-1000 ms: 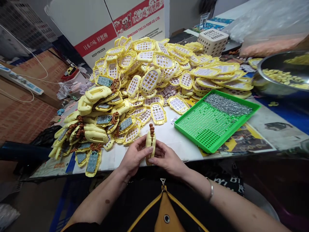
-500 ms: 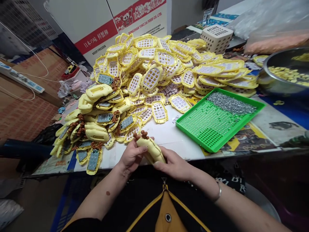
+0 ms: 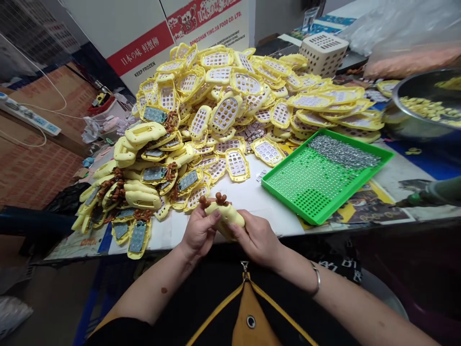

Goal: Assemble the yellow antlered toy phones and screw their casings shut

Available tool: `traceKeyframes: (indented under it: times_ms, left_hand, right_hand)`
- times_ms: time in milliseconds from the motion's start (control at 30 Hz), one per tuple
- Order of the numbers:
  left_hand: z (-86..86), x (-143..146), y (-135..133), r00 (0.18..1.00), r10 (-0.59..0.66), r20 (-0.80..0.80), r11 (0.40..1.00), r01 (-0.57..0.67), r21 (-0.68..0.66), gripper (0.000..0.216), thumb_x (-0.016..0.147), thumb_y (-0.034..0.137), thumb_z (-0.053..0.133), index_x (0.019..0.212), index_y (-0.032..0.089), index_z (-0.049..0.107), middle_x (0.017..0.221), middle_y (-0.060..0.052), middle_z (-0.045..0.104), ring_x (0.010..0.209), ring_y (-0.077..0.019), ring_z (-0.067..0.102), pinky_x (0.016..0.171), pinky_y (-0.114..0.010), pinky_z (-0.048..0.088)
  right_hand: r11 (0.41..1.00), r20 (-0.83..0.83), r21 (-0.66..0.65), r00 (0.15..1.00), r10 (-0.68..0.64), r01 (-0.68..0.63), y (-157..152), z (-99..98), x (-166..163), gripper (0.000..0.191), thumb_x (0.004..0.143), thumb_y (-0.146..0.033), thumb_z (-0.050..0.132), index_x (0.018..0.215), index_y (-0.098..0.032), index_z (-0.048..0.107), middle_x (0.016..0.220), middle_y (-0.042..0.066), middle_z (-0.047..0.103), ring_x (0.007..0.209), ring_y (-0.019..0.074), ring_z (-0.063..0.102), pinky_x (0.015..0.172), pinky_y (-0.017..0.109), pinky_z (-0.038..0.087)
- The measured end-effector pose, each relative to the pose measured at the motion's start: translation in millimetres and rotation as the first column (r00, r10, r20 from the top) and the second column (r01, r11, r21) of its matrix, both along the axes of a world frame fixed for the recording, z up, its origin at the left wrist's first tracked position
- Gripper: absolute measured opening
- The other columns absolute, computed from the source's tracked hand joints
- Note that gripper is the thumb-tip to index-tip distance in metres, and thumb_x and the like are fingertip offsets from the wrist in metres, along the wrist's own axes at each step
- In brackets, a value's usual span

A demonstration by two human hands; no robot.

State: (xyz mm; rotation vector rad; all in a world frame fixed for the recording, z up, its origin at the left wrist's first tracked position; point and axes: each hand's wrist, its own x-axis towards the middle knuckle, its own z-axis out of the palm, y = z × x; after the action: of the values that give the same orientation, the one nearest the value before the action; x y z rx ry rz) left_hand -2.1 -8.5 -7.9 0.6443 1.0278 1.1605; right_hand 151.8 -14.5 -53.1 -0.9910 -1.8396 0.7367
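Near the table's front edge, my left hand [image 3: 200,230] and my right hand [image 3: 257,238] both grip a yellow plastic toy casing [image 3: 227,217] with brown antler-like pieces at its top end. The left thumb presses on its upper face, while my right fingers wrap around the other end. Its underside is hidden by my hands. To the left lie stacked yellow casing halves [image 3: 143,196] with brown antlers, some showing grey circuit panels [image 3: 138,236]. Behind them rises a large heap of yellow frames with white perforated keypads [image 3: 225,113].
A green perforated tray [image 3: 298,187] of small metal screws [image 3: 342,151] sits at right. Beyond it are a metal bowl [image 3: 394,113] of small yellow pieces and a beige perforated basket [image 3: 323,55]. A dark tool tip [image 3: 418,197] enters at the right edge. A white carton [image 3: 144,53] stands behind.
Both hands have turned the toy casing, so its side seam no longer shows and its smooth face is more visible. The dark tool at the right edge shows more in view.
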Motion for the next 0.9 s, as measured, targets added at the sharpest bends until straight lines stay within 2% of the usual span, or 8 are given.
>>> traceKeyframes:
  times_ms: [167, 267, 367, 467, 533, 667, 800, 900]
  left_hand:
    - [-1.6, -7, -5, 0.974, -0.008, -0.227, 0.984, 0.048, 0.173, 0.041, 0.067, 0.043, 0.083, 0.098, 0.019, 0.073, 0.103, -0.007, 0.075, 0.097, -0.0223, 0.068, 0.091, -0.034, 0.051]
    - [-2.2, -10, -12, 0.911, 0.042, -0.41, 0.971, 0.06, 0.231, 0.037, 0.067, 0.04, 0.083, 0.094, 0.017, 0.076, 0.097, -0.008, 0.076, 0.091, -0.0241, 0.069, 0.086, -0.036, 0.053]
    - [-0.1, -7, -16, 0.871, 0.137, -0.472, 0.958, 0.005, 0.288, 0.032, 0.066, 0.037, 0.082, 0.091, 0.018, 0.077, 0.095, -0.008, 0.077, 0.09, -0.026, 0.069, 0.087, -0.038, 0.053]
    - [2.7, -5, -15, 0.829, 0.155, -0.538, 0.939, 0.046, 0.342, 0.028, 0.07, 0.033, 0.08, 0.093, 0.019, 0.077, 0.096, -0.008, 0.076, 0.09, -0.0258, 0.069, 0.088, -0.038, 0.052]
    - [3.6, -6, -11, 0.781, 0.142, -0.608, 0.915, 0.131, 0.382, 0.027, 0.072, 0.03, 0.077, 0.098, 0.021, 0.076, 0.1, -0.008, 0.075, 0.093, -0.0252, 0.068, 0.09, -0.038, 0.051]
    - [1.3, -14, -5, 0.627, 0.113, -0.771, 0.841, 0.353, 0.41, 0.033, 0.078, 0.025, 0.07, 0.11, 0.022, 0.071, 0.104, -0.008, 0.074, 0.096, -0.0247, 0.067, 0.089, -0.037, 0.05]
    - [-4.5, -19, -4, 0.379, 0.153, -0.913, 0.765, 0.54, 0.353, 0.032, 0.084, 0.023, 0.058, 0.115, 0.02, 0.068, 0.105, -0.011, 0.074, 0.097, -0.0269, 0.067, 0.086, -0.04, 0.051]
    - [-8.8, -14, -3, 0.257, 0.169, -0.951, 0.714, 0.633, 0.299, 0.034, 0.085, 0.019, 0.055, 0.117, 0.019, 0.067, 0.109, -0.012, 0.073, 0.099, -0.028, 0.068, 0.087, -0.04, 0.051]
  right_hand:
    - [0.997, -0.155, -0.077, 0.988, 0.001, -0.013, 3, -0.2, 8, 0.031, 0.097, -0.04, 0.044, 0.118, -0.019, 0.054, 0.099, 0.01, 0.073, 0.083, 0.0199, 0.07, 0.07, 0.03, 0.056]
    - [1.0, -0.196, -0.014, 0.981, -0.011, 0.008, 3, 3.0, 7, 0.024, 0.095, -0.034, 0.049, 0.114, -0.021, 0.057, 0.103, 0.01, 0.073, 0.092, 0.0212, 0.07, 0.08, 0.033, 0.057]
    - [0.998, -0.226, 0.001, 0.972, -0.057, 0.059, 3, 6.9, 3, 0.019, 0.094, -0.03, 0.048, 0.105, -0.021, 0.061, 0.097, 0.01, 0.073, 0.089, 0.0212, 0.07, 0.08, 0.034, 0.057]
    - [0.985, -0.338, -0.165, 0.941, -0.016, -0.042, 5, 6.4, 2, 0.02, 0.092, -0.037, 0.054, 0.105, -0.022, 0.061, 0.096, 0.008, 0.073, 0.087, 0.0214, 0.07, 0.077, 0.035, 0.059]
    - [0.93, -0.416, -0.32, 0.909, 0.033, -0.18, 7, 2.1, 3, 0.025, 0.088, -0.043, 0.06, 0.103, -0.024, 0.062, 0.097, 0.006, 0.072, 0.088, 0.0211, 0.07, 0.079, 0.035, 0.059]
    - [0.846, -0.526, -0.482, 0.847, -0.071, -0.228, 9, -11.5, 9, 0.034, 0.083, -0.05, 0.066, 0.107, -0.026, 0.06, 0.106, 0.006, 0.069, 0.095, 0.0214, 0.067, 0.086, 0.04, 0.057]
    - [0.935, -0.423, -0.354, 0.897, -0.129, -0.032, 9, -16.3, 18, 0.052, 0.079, -0.044, 0.073, 0.124, -0.03, 0.053, 0.125, 0.008, 0.062, 0.109, 0.0226, 0.062, 0.095, 0.043, 0.053]
    - [0.99, -0.195, -0.131, 0.978, -0.069, 0.044, 12, -13.6, 23, 0.036, 0.08, -0.039, 0.073, 0.112, -0.026, 0.061, 0.105, 0.007, 0.067, 0.094, 0.0211, 0.063, 0.084, 0.039, 0.053]
